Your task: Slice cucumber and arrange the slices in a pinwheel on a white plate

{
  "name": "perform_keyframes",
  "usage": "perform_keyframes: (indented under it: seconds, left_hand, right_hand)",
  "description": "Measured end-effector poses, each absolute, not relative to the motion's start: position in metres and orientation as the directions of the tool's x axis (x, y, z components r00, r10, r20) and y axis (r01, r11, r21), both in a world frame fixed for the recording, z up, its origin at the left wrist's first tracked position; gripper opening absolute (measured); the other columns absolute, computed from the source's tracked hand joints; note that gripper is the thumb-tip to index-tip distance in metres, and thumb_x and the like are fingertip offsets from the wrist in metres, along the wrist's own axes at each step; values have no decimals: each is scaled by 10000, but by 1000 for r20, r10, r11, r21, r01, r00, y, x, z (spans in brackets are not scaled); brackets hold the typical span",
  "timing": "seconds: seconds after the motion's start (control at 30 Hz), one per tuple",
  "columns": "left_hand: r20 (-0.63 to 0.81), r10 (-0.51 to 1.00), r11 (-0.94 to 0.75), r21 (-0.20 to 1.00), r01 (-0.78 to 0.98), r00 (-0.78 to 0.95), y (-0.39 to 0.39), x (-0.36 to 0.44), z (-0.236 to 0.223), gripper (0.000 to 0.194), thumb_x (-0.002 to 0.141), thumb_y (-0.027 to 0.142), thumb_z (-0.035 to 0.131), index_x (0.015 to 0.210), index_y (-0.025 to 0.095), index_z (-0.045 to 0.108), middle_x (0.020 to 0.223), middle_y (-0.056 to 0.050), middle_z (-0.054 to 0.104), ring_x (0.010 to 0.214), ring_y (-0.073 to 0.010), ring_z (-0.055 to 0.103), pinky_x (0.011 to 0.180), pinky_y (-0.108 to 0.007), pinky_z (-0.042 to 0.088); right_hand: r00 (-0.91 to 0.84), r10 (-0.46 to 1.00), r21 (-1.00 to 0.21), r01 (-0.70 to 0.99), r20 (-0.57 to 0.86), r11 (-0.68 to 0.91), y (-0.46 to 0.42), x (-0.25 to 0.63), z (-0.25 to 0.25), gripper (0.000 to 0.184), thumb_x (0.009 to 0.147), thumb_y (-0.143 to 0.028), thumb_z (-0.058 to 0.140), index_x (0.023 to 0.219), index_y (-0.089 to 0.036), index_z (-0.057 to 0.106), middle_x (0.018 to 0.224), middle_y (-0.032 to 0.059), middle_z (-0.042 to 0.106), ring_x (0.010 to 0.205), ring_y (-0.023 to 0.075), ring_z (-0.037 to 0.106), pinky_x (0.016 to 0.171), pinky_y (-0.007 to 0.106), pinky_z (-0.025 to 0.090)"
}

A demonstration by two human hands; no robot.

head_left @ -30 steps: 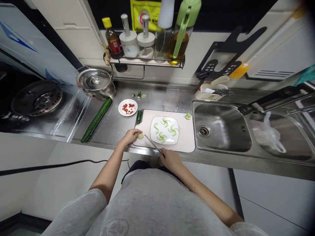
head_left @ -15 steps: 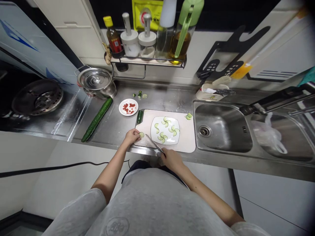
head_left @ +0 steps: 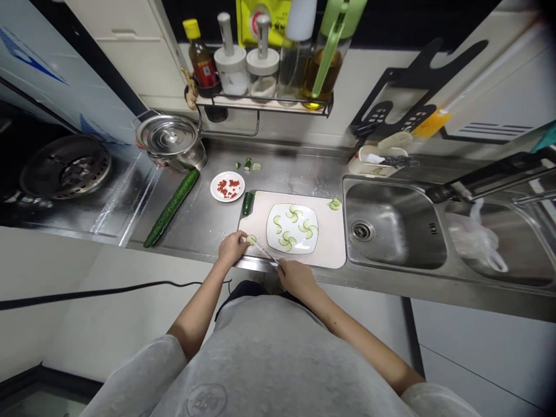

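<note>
My left hand point(head_left: 233, 247) is at the front left corner of the pale pink cutting board point(head_left: 332, 231), its fingers closed at the edge of a round cucumber slice point(head_left: 251, 238). Wrapped round the handle of a knife point(head_left: 268, 255), my right hand point(head_left: 297, 276) is at the board's front edge. The blade points left, with its tip at the slice. On the board, a white plate point(head_left: 299, 245) bears cucumber pieces fanned into pinwheels. A cut cucumber chunk point(head_left: 247, 204) lies at the board's upper left, and several slices point(head_left: 334, 204) rest in the far right corner.
Left of the board are a small white plate of red bits point(head_left: 227, 200) and a long cucumber point(head_left: 171, 208). Behind them stands a lidded steel pot point(head_left: 174, 139). Cucumber scraps point(head_left: 248, 164) lie near the wall. A steel sink point(head_left: 403, 231) adjoins the board's right side.
My right hand has shifted a little left, bringing the knife tip to the cucumber slice. My left hand stays by the slice, its fingers slightly more bunched.
</note>
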State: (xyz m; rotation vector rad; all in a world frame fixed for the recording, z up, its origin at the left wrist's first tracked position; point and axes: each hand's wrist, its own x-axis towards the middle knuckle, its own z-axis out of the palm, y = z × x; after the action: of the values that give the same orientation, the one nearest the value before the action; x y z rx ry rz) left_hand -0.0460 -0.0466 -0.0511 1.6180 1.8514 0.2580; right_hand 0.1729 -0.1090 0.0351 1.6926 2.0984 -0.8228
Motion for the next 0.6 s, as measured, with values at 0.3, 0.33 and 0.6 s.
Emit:
perform_keyframes:
  seconds: [0.3,0.33,0.6]
  left_hand:
    - [-294,956,181,590,787,1,-46,-45,-57,225,743,219,625,963,226,670,836,-13,641,789,-159,570,699,-258,400]
    - [-297,955,185,590,786,-1,-46,-45,-58,227,740,217,624,963,226,671,833,-12,640,791,-158,571,701,-256,403]
    - [-293,956,186,609,771,1,-45,-47,-60,240,741,214,607,970,225,677,829,-12,648,791,-160,578,734,-260,417]
  right_hand:
    - [-274,787,-221,959,-552,179,-104,169,30,294,957,-305,352,1034,-178,605,937,105,693,873,218,645,679,276,372]
    - [-275,786,-220,959,-553,180,-103,169,30,292,957,-304,353,1032,-178,605,941,105,692,876,218,645,682,276,374]
    - [-289,778,-233,954,-558,187,-99,168,33,306,960,-293,336,1024,-176,612,954,106,690,885,224,647,685,277,386]
